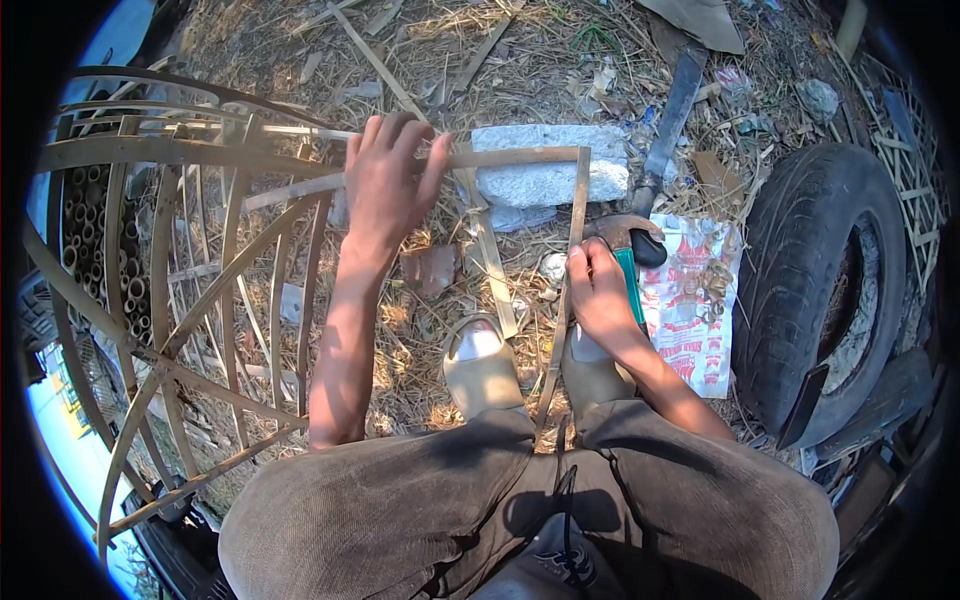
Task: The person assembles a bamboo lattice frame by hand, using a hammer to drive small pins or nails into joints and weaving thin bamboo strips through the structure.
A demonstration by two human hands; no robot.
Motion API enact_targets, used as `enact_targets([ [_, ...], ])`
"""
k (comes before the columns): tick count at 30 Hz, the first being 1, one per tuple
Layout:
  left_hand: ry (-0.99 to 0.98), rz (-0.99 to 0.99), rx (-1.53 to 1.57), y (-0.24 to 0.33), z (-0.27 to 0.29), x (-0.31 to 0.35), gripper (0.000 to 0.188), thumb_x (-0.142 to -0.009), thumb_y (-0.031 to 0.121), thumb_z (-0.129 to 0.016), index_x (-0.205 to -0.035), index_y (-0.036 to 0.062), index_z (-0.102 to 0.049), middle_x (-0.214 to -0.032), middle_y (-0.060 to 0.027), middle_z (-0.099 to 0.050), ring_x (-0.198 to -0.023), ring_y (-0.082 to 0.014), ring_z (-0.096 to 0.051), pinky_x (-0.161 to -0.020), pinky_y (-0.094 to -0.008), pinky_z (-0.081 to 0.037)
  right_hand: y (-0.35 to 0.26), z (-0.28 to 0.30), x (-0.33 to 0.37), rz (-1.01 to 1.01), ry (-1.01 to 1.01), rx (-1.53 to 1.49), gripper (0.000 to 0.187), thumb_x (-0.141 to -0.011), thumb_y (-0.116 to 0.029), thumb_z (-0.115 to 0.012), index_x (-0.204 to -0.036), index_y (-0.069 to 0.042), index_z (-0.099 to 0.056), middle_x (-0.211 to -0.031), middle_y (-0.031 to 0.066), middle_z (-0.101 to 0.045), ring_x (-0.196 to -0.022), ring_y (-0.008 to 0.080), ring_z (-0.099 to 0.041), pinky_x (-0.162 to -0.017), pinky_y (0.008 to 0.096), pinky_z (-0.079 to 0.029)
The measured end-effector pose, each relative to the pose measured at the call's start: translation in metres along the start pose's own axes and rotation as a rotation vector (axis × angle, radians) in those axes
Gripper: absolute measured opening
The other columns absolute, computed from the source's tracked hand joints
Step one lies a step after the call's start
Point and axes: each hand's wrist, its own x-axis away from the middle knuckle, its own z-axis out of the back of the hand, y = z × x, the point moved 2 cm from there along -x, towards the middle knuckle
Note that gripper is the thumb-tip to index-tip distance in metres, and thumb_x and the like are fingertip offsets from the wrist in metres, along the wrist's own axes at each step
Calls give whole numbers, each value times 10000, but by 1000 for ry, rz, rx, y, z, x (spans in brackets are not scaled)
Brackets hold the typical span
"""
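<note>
A large curved lattice of bamboo strips [165, 370] stands at my left. My left hand [385, 185] lies over its upper right side, fingers and thumb spread across the slats. From behind that hand a bamboo slat [520, 156] runs right over a pale stone block [555, 135], its end meeting the top of a long narrow bamboo strip [560, 355]. This strip slants down between my feet. The fingers of my right hand [603, 300] are closed round it. Beside them lie a green-edged thing [628, 275] and a rusty curved metal piece [612, 230], both partly hidden.
A machete [678, 105] lies beyond the stone block. At right, printed paper [695, 340] lies next to a worn tyre [820, 270]. Cut bamboo tubes [90, 240] are stacked behind the lattice. Straw, offcuts and scraps cover the ground around my sandals [480, 370].
</note>
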Motion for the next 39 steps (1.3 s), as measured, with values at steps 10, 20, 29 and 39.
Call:
enact_targets([
  [10,-62,-170,218,84,-71,-20,356,-869,464,-711,-998,140,-782,-1020,-23,-683,-1051,-229,-586,-928,-415,-450,2,0,-2,-60,-35,-58,258,-1024,-201,-493,-915,31,-523,-829,244,-565,-799,428,-567,-745,486,-440],
  [20,-42,-199,215,82,-79,-19,360,-840,500,-727,-947,163,-793,-982,14,-679,-987,-209,-610,-888,-395,-474,-5,10,2,60,-62,15,235,-1016,-180,-496,-906,28,-497,-850,271,-571,-837,469,-562,-778,520,-437],
  [29,-92,-221,209,82,-78,-15,375,-842,499,-720,-939,144,-792,-990,-15,-684,-1017,-216,-613,-898,-399,-470,-11,11,9,33,-100,1,217,-1022,-162,-496,-911,26,-495,-859,259,-563,-822,443,-561,-769,497,-443],
  [39,-101,-158,198,85,-77,-18,342,-855,486,-706,-979,179,-791,-981,-11,-680,-1014,-218,-605,-897,-409,-442,-8,9,3,83,-85,10,227,-1018,-174,-498,-919,31,-499,-868,273,-573,-840,458,-569,-773,511,-444],
])
